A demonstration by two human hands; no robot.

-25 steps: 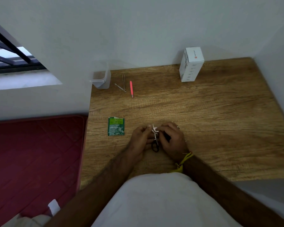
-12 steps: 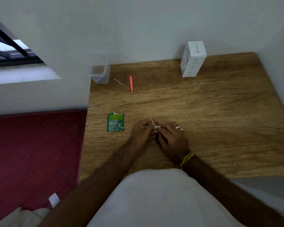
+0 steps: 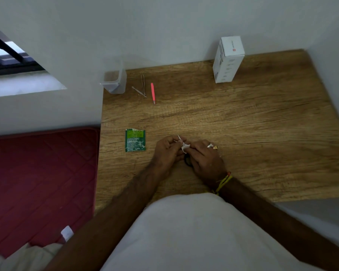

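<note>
Both hands meet over the near middle of the wooden table [image 3: 243,118]. My left hand [image 3: 167,150] pinches a small white paper piece [image 3: 184,146] at its left end. My right hand [image 3: 205,160], wearing rings, pinches the same paper from the right. A black loop of small scissors [image 3: 187,160] shows under my right hand, with my right fingers curled over it; the blades are hidden.
An opened green sachet [image 3: 135,140] lies left of the hands. Farther back are a pink stick [image 3: 153,93], thin metal tweezers [image 3: 142,89] and a clear plastic container [image 3: 114,82] at the wall. A white box [image 3: 228,59] stands at the back right. A red mattress [image 3: 37,178] lies left.
The scissors' handle, plain between the hands a second ago, is now mostly hidden under my right hand. The white paper has turned between the fingertips. The hands stay in the same spot.
</note>
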